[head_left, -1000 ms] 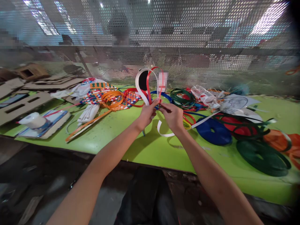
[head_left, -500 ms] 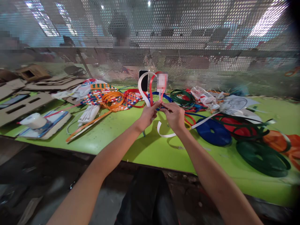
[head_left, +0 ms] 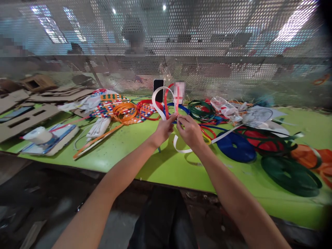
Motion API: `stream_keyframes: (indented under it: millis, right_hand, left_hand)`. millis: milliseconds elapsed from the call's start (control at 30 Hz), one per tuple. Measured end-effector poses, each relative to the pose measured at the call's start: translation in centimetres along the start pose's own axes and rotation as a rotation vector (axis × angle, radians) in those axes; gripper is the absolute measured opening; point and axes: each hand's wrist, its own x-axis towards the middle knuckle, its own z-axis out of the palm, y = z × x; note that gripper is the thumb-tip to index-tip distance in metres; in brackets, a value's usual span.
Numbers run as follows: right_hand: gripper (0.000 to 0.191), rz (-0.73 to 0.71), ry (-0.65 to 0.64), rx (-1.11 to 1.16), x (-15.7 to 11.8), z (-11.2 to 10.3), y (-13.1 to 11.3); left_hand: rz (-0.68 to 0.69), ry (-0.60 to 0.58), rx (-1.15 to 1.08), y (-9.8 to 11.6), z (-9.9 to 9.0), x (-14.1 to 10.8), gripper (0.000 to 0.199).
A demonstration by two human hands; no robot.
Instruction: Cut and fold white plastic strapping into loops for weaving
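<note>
A flat white strip (head_left: 154, 99) and a flat red strip (head_left: 166, 101) curve up in loops above my hands and come back down to my fingertips. My left hand (head_left: 164, 128) pinches the lower ends of these strips between thumb and fingers. Close against it, my right hand (head_left: 190, 129) is closed in a pinch on the strips where they meet; my fingers hide the exact join. Below the right hand, a curled white strip end (head_left: 181, 150) hangs over the green table.
On the right lie a blue strip coil (head_left: 236, 146) and a dark green coil (head_left: 290, 175). To the left are an orange coil (head_left: 125, 113), woven checkered pieces (head_left: 105, 105) and a white tape roll (head_left: 39, 134) on a pad. A phone (head_left: 158, 90) stands by the perforated screen (head_left: 220, 69).
The white loop has dropped a little and its top now bends further right. My right hand has shifted slightly left, closer to my left hand.
</note>
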Motion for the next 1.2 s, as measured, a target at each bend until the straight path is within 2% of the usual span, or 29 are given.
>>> stream_keyframes:
  millis: [200, 333, 500, 600, 667, 733, 833, 867, 933, 967, 1000, 1033, 1100, 1133, 1200]
  right_hand:
    - [0.034, -0.017, 0.014, -0.091, -0.3, 0.6, 0.2]
    - [0.036, -0.022, 0.015, -0.085, -0.4, 0.7, 0.4]
    - [0.039, -0.029, 0.033, -0.021, 0.4, -0.5, 0.7]
    - [0.038, -0.057, 0.119, -0.042, 2.7, -2.7, 1.8]
    - [0.037, -0.069, 0.182, -0.082, 5.1, -5.0, 2.8]
    - [0.036, -0.076, 0.25, -0.125, 7.9, -7.7, 3.5]
    - [0.035, -0.07, 0.401, -0.18, 11.2, -11.4, 3.9]
    - [0.035, -0.076, 0.439, -0.189, 11.8, -12.3, 3.9]
    - [0.034, -0.098, 0.479, -0.192, 12.4, -13.2, 3.8]
    - [0.034, -0.115, 0.478, -0.186, 12.4, -13.3, 3.6]
    - [0.033, -0.134, 0.466, -0.176, 12.3, -13.2, 3.5]
    - [0.033, -0.159, 0.443, -0.165, 12.2, -13.0, 3.2]
    - [0.032, -0.224, 0.361, -0.138, 11.8, -12.5, 2.5]
    - [0.033, -0.265, 0.309, -0.123, 11.6, -12.4, 1.9]
    - [0.034, -0.341, 0.197, -0.091, 11.3, -12.5, 0.5]
  left_hand:
    - [-0.014, 0.01, -0.015, -0.5, -0.1, 0.5, 0.044]
    - [-0.017, -0.026, -0.013, -0.6, -0.2, 0.4, 0.042]
    - [0.008, -0.059, 0.077, -0.5, -0.5, 0.3, 0.042]
    - [0.062, -0.033, 0.232, 0.0, -1.3, 0.9, 0.052]
    - [0.1, 0.0, 0.281, 0.7, -2.2, 1.8, 0.053]
    - [0.173, 0.087, 0.589, 1.8, -3.3, 2.7, 0.051]
    - [0.222, 0.151, 0.745, 4.5, -5.7, 3.4, 0.046]
    - [0.242, 0.178, 0.794, 5.5, -6.4, 3.4, 0.054]
    - [0.311, 0.286, 0.919, 7.7, -7.4, 2.7, 0.089]
    - [0.378, 0.384, 1.113, 8.8, -7.4, 2.1, 0.104]
    - [0.449, 0.448, 1.284, 9.8, -7.0, 1.4, 0.114]
    - [0.534, 0.428, 1.405, 10.7, -6.2, 0.7, 0.117]
    - [0.761, 0.295, 1.511, 12.2, -3.4, -0.7, 0.111]
    - [0.918, 0.213, 1.532, 12.6, -1.5, -1.2, 0.102]
    - [1.164, -0.035, 1.538, 12.9, 2.1, -1.8, 0.083]
